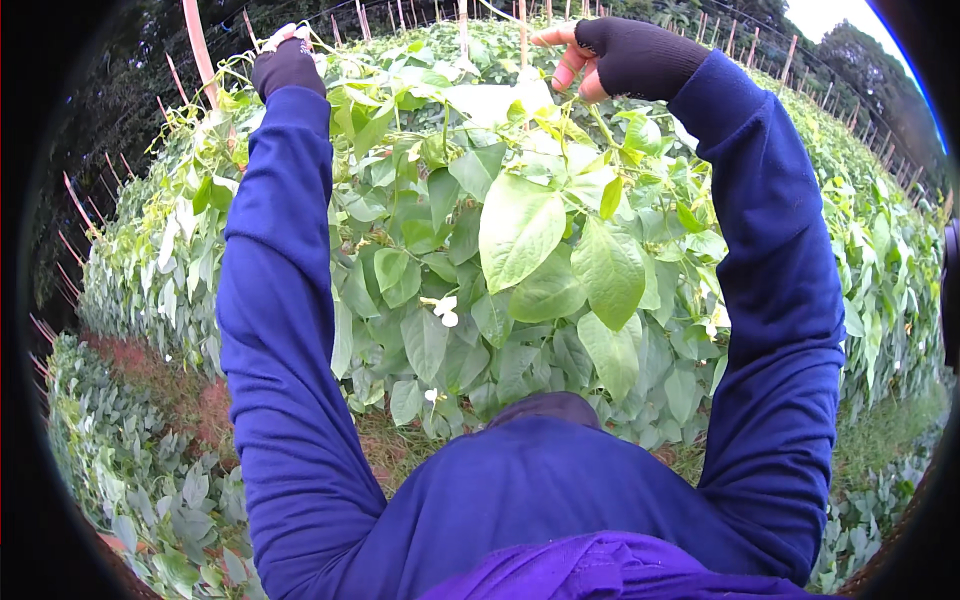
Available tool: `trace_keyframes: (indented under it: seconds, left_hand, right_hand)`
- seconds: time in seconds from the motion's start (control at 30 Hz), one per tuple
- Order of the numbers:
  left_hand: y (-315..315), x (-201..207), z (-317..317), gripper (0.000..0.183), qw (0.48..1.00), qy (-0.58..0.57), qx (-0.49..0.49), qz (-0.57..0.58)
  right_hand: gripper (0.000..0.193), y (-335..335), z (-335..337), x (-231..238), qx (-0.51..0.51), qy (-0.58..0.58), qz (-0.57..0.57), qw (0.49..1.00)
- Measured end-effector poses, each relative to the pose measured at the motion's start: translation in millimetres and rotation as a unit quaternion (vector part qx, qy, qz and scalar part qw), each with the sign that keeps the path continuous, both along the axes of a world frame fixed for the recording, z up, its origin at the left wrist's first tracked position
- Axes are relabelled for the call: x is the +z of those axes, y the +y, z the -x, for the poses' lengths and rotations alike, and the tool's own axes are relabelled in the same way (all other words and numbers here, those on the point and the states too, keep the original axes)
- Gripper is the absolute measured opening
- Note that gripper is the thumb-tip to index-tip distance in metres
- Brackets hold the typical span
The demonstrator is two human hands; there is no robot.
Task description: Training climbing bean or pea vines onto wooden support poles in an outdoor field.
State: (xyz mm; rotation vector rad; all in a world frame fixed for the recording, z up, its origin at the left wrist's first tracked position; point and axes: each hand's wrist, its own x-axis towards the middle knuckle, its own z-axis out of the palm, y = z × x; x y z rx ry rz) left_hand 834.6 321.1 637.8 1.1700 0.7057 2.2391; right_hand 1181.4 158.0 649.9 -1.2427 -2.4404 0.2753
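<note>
Both my arms, in blue sleeves, reach forward over a dense row of leafy climbing bean plants (pixel 520 230). My left hand (pixel 287 62), in a dark fingerless glove, is at the far left top of the row. Its bare fingers are bent together among thin vine shoots (pixel 345 95); what they hold, if anything, is too small to make out. At the top right, my right hand (pixel 610 58) wears a matching glove. Its index finger points left, the other fingers are loosely curled and apart, and no held thing shows. Below it, pale young leaves and stems (pixel 600 125) stand close to the fingertips.
A thick wooden stake (pixel 199 50) rises beside my left hand, and a thinner stake (pixel 523 35) stands between the hands. White flowers (pixel 446 310) hang among the leaves. More staked rows (pixel 870 250) flank me, with reddish ground (pixel 160 385) at left and dark trees (pixel 110 70) behind.
</note>
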Motion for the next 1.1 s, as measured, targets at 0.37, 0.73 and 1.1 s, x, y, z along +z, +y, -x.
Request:
trace_keyframes:
  seconds: [0.37, 0.73, 1.1]
  left_hand:
    - [-60.7, 12.9, 6.5, 0.017, 0.628, 0.485, 0.532, -0.295]
    - [-148.6, -133.0, -94.4, 0.027, 0.859, 0.473, -0.195, -0.008]
    - [-157.1, -150.2, -129.4, 0.034, 0.676, 0.671, -0.270, -0.143]
  right_hand:
    - [0.024, 37.3, -23.8, -17.2, -0.147, 0.018, -0.163, 0.975]
    - [0.038, 105.5, -64.7, -59.3, -0.199, 0.523, 0.247, 0.791]
    - [0.031, 144.6, -21.9, -92.4, -0.289, 0.460, 0.299, 0.784]
